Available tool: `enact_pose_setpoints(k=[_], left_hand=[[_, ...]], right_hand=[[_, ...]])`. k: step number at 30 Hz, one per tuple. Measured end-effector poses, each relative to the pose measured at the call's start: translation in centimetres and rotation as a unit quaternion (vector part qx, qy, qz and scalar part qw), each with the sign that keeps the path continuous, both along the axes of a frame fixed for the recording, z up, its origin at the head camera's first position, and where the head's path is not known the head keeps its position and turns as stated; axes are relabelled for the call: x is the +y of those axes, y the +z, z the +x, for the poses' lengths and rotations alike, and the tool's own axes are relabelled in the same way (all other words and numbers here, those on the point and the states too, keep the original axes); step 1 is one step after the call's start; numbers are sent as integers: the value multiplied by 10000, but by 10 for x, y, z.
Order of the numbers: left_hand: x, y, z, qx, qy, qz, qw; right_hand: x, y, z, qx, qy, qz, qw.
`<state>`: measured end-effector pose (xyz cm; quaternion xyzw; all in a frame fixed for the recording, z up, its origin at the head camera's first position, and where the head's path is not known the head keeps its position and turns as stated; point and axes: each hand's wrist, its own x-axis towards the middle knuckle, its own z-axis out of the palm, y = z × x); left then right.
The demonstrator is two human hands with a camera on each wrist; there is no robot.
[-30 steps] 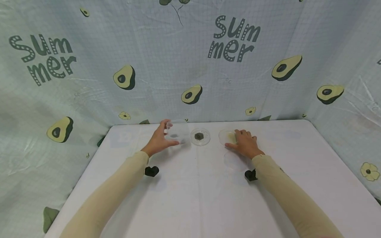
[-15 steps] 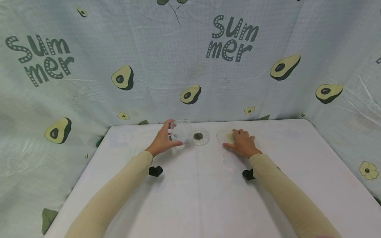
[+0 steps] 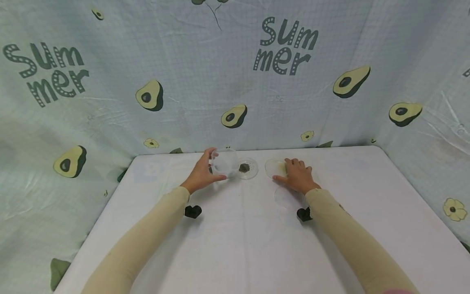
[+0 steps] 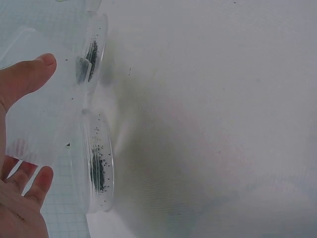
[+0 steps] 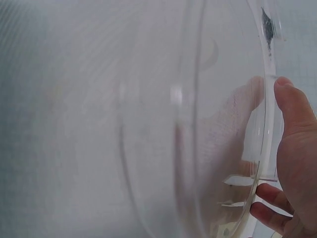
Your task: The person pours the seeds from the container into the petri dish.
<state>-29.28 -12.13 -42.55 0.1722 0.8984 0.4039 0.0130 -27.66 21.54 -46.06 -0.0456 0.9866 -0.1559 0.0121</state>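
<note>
My left hand (image 3: 201, 173) holds a clear petri dish lid (image 3: 225, 161) tilted above the table, thumb at the near edge and fingers at the far edge. Just right of it a petri dish (image 3: 254, 174) bears a small pile of dark grains (image 3: 244, 168); the lid overlaps its left rim in the head view. A second dish with dark grains (image 4: 99, 168) shows in the left wrist view, mostly hidden behind the left hand in the head view. My right hand (image 3: 299, 175) grips a petri dish (image 3: 271, 168) with pale yellow contents, thumb and fingers around its side.
Another clear round lid (image 3: 288, 199) lies in front of the right hand and fills much of the right wrist view. Black heart-shaped pieces (image 3: 193, 211) show by both wrists. The white table (image 3: 242, 245) ends at a printed curtain (image 3: 191, 81) behind the dishes.
My left hand has moved right with the lid, bringing it up to the dark-grain dish, and the lid is tilted differently. The right hand stays at its dish.
</note>
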Motion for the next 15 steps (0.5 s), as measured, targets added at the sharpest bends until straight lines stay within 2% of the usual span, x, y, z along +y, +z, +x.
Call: enact_pose_setpoints(k=[6, 15], left_hand=[[0, 1, -1, 23, 2, -14, 10000], [0, 13, -6, 236, 60, -71, 9997]], right_hand=[[0, 0, -1, 3, -10, 37, 10000], [0, 5, -2, -41, 41, 83, 9999]])
